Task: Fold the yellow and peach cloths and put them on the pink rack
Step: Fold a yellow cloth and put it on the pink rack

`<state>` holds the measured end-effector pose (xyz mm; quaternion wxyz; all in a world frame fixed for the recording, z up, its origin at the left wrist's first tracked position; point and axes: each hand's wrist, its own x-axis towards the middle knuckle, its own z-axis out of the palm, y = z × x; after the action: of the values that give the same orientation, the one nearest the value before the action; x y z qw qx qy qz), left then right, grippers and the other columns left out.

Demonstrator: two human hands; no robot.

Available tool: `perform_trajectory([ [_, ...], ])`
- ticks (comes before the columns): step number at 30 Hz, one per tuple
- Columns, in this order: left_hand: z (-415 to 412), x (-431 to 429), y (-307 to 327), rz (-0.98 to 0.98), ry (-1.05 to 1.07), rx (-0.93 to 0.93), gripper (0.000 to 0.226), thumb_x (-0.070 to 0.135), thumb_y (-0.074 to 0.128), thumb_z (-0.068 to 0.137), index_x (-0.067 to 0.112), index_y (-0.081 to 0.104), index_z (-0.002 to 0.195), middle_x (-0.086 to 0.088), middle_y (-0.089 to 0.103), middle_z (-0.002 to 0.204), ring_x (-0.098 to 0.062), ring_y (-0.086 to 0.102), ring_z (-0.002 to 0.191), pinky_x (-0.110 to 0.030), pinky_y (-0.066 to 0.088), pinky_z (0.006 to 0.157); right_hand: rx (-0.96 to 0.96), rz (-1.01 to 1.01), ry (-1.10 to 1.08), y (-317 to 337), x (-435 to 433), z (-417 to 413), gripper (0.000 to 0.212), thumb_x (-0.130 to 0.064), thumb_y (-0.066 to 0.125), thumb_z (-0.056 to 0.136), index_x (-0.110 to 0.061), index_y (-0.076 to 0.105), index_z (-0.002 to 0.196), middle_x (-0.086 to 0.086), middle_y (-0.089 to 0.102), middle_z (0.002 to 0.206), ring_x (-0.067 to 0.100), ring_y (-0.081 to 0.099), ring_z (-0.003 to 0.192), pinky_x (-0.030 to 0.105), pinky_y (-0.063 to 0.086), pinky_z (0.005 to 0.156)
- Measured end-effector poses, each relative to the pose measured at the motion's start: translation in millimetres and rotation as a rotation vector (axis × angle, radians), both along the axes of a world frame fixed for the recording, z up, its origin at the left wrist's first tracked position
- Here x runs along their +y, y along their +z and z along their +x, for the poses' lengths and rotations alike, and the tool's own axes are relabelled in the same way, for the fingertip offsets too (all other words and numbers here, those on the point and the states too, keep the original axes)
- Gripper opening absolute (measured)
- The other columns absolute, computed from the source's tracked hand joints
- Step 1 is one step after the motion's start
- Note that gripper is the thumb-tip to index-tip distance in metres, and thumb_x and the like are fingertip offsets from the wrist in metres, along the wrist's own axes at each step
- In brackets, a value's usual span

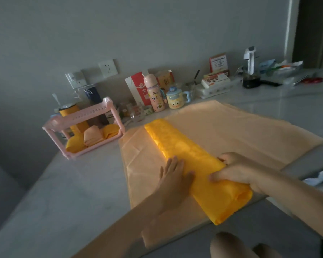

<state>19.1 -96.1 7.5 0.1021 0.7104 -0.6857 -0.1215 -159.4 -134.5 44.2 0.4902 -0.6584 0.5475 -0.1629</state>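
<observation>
The left hand (175, 175) lies flat on the long folded yellow cloth (186, 157); the right hand (237, 172) grips its near end, over the wide peach cloth (241, 127).

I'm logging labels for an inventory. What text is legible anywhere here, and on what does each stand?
"Smile": on the pink bottle.
"金" above "大": on the red-and-white bag.
Too small or blurred to read: the print on the orange card, the flat box and the orange carton.
</observation>
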Motion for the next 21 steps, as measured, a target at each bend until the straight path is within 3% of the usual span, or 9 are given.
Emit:
perform_trajectory([
  [6,-8,50,-2,0.04,-0.217,0.095,0.114,0.091,-0.002,0.052,0.029,-0.002,0.147,0.017,-0.01,0.154,0.003,-0.018,0.137,-0.029,-0.012,0.112,-0.276,0.166,-0.035,-13,19,3,0.037,-0.002,0.071,0.077,-0.009,0.056,0.11,0.018,0.066,0.102,0.036,0.063,0.093,0.048,0.053,0.082],
  [10,-1,74,5,0.03,-0.305,0.045,0.114,0.095,0.024,0.046,0.039,-0.013,0.138,0.031,-0.019,0.142,0.014,-0.024,0.131,-0.02,-0.015,0.109,-0.439,0.287,-0.097,-18,28,10,0.037,0.002,0.067,0.079,0.0,0.056,0.114,0.023,0.065,0.105,0.039,0.063,0.095,0.049,0.052,0.085],
  [12,4,77,3,-0.105,-0.32,-0.002,0.103,0.086,0.04,0.056,0.043,-0.004,0.139,0.029,-0.008,0.145,0.014,-0.015,0.134,-0.02,-0.009,0.112,-0.504,0.348,-0.114,-19,30,11,0.038,0.003,0.065,0.079,0.006,0.056,0.116,0.027,0.065,0.107,0.037,0.063,0.095,0.047,0.051,0.086],
  [14,9,78,-2,-0.341,-0.335,0.019,0.079,0.067,0.054,0.07,0.045,0.02,0.137,0.019,0.02,0.147,0.009,0.012,0.136,-0.03,0.012,0.115,-0.524,0.361,-0.102,-18,34,13,0.038,0.002,0.064,0.081,0.006,0.056,0.117,0.026,0.064,0.108,0.035,0.062,0.091,0.041,0.051,0.079],
  [16,10,76,-9,-0.47,-0.299,0.06,0.066,0.05,0.063,0.071,0.035,0.035,0.129,0.006,0.048,0.135,-0.005,0.041,0.126,-0.037,0.036,0.106,-0.522,0.35,-0.061,-17,41,10,0.036,-0.002,0.063,0.083,0.001,0.055,0.118,0.023,0.066,0.107,0.033,0.064,0.092,0.039,0.052,0.076],
  [18,9,79,-14,-0.487,-0.255,0.084,0.062,0.049,0.066,0.069,0.034,0.041,0.124,0.006,0.056,0.126,-0.01,0.052,0.116,-0.03,0.046,0.096,-0.511,0.313,0.013,-16,49,0,0.03,-0.006,0.058,0.088,-0.006,0.056,0.117,0.018,0.067,0.108,0.032,0.064,0.097,0.039,0.053,0.08],
  [21,5,85,-12,-0.474,-0.24,0.135,0.054,0.05,0.063,0.073,0.038,0.047,0.123,0.021,0.049,0.122,0.002,0.046,0.113,-0.013,0.039,0.094,-0.451,0.114,0.083,-17,57,-20,0.031,-0.003,0.046,0.091,-0.023,0.053,0.114,0.012,0.068,0.102,0.025,0.067,0.088,0.035,0.056,0.072],
])
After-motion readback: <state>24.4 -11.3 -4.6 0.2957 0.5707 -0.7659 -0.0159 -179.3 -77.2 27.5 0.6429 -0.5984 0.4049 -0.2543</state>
